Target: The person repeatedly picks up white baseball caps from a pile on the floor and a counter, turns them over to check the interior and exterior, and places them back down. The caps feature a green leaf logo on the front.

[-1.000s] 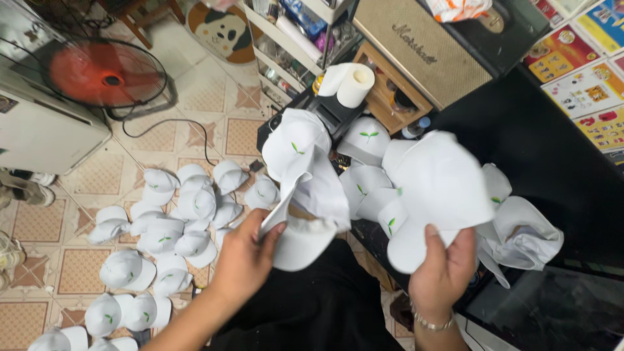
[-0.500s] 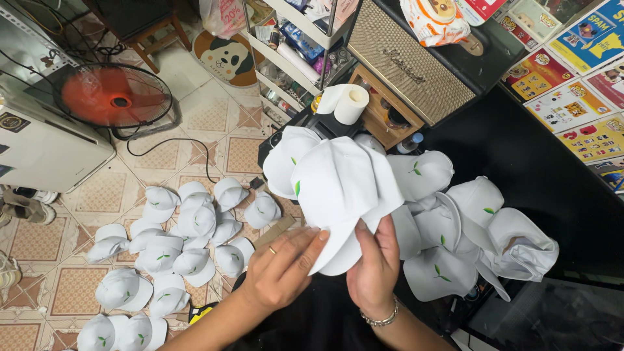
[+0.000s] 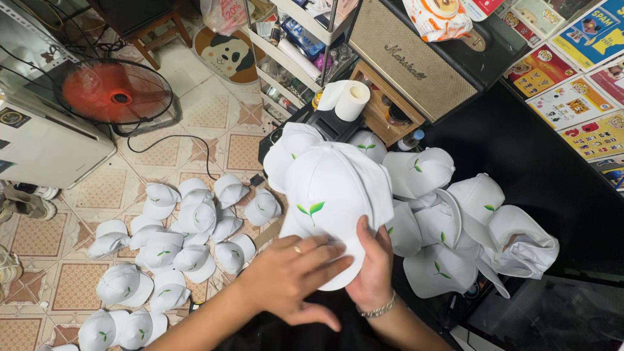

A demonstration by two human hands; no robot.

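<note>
Head view — both hands [image 3: 331,270] flat, pressing white cap [image 3: 335,201].

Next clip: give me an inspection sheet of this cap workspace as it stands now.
Surface: black table, partly covered by caps.
Job's things: white cap with green leaf mark, held over the table edge.
Clutter: pile of white caps on table; more caps scattered on tiled floor; paper roll.
Grips: left hand flat on the cap's brim; right hand holds it from beneath.
Cables: black cord running from the fan across the floor.
Surroundings: red fan, speaker cabinet, shelf rack, dog-face mat.
</note>
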